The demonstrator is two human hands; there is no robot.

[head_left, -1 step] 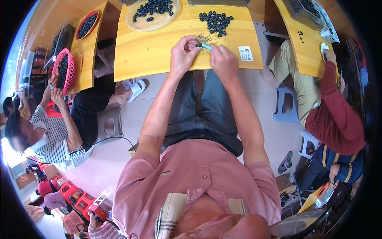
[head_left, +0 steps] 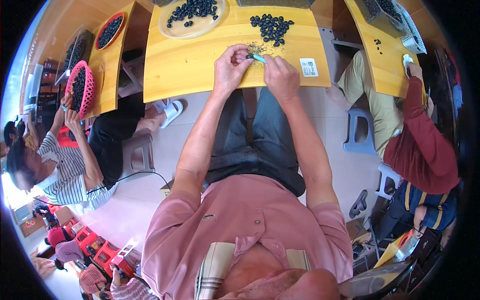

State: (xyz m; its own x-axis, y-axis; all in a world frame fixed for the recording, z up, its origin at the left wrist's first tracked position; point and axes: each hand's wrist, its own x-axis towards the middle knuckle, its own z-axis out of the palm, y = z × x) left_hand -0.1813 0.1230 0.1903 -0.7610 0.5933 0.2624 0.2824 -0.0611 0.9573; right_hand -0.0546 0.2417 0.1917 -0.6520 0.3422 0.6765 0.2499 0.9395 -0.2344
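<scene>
- We look down on a yellow wooden desk [head_left: 180, 75], reaching away from the person's lap; taking the two hands as the clock's centre, we place everything else around them.
- At ten o'clock we see a shallow, see-through round tray [head_left: 202, 29], holding loose dark pieces [head_left: 195, 10].
- At the centre, on its left side, the left hand [head_left: 230, 67] is half curled, thumb and fingertips pinched together on a small object; its palm looks otherwise free.
- Facing it, the right hand [head_left: 281, 76] is folded into a firm grip around a slim tool, knuckles upward.
- At one o'clock we find a loose pile [head_left: 272, 30] of glossy, rounded, nearly black pieces lying directly on the desk.
- At three o'clock a white printed label [head_left: 308, 67] lies flat.
- Between the hands, the tool's pale blue-green handle [head_left: 259, 58] points to about ten o'clock; we judge it light and stiff, best gripped along its shaft.
- At its far end, in the left fingertips, is a small dark piece [head_left: 250, 56]. We judge it light, hard and rather slippery, best pinched by its sides, away from the tool; we cannot tell exactly where the two meet.
- At twelve o'clock, fine dark crumbs [head_left: 260, 48] are scattered.
</scene>
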